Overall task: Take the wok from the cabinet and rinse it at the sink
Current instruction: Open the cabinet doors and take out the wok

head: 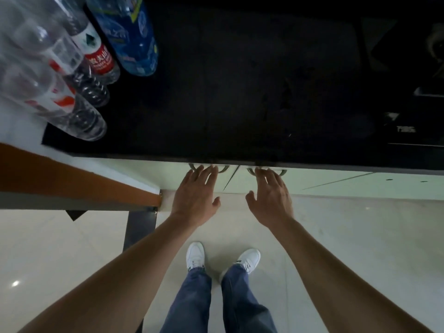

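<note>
Two pale green cabinet doors (312, 181) sit closed under a black countertop (240, 92), meeting at a seam in the middle. Each door has a curved metal handle just below the counter edge: the left handle (224, 168) and the right handle (283, 172). My left hand (195, 197) reaches up with spread fingers, its fingertips at the left handle. My right hand (270, 197) is also spread, fingertips touching the right handle. Neither hand has curled around a handle. The wok and the sink are not in view.
Several plastic water bottles (79, 68) stand at the counter's left end. A gas hob (413, 80) occupies the counter's right end. An orange-edged table (72, 179) juts in from the left. My feet in white shoes (223, 258) stand on light floor tiles.
</note>
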Tool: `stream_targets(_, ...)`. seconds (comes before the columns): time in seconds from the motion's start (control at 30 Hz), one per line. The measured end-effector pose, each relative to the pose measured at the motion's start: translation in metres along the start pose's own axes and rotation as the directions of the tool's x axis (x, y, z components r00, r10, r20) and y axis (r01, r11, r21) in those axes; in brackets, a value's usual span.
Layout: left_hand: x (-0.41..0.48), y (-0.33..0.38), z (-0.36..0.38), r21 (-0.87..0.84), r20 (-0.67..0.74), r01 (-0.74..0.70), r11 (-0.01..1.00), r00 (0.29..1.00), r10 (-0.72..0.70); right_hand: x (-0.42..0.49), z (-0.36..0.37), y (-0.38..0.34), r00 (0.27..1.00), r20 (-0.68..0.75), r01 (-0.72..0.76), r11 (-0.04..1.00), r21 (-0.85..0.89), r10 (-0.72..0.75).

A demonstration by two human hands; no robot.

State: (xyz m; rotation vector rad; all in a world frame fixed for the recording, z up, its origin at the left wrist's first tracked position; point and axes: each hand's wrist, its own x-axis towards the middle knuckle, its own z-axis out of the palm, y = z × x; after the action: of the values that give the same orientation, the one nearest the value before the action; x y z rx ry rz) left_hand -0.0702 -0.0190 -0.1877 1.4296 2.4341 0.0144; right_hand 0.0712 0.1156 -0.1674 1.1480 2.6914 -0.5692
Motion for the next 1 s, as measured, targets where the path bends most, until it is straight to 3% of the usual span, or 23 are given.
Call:
stream_targets(0.13,0.000,0.000,0.013,0.002,-0.048,0.013,1.000,0.999,-0.013,0.002,0.015,0.000,0.999,0.024,-0.040,0.999,0.005,0.040)
stream_targets(0.4,-0.039,0.003,0.027,-0.028,-0.076,-0.003,1.000,0.997,0.001,-0.041,0.039,0.012,0.997,-0.070,-0.035,0.999,0.038,0.038)
stream_targets(0.63,-0.090,-0.003,0.035,0.017,0.001,-0.014,1.000,1.000,0.014,-0.081,0.037,0.028,0.996,0.027,-0.085,0.996,0.014,0.084)
stream_targets(0.8,-0.130,-0.006,0.041,0.073,0.033,-0.021,0.997,0.999,0.018,-0.122,0.035,0.052,0.999,0.048,-0.023,0.999,-0.022,0.024)
stream_targets(1.0,-0.201,-0.019,0.049,0.075,0.065,0.053,0.996,0.996,-0.058,-0.175,0.031,0.093,0.991,0.113,-0.065,0.998,-0.010,0.066)
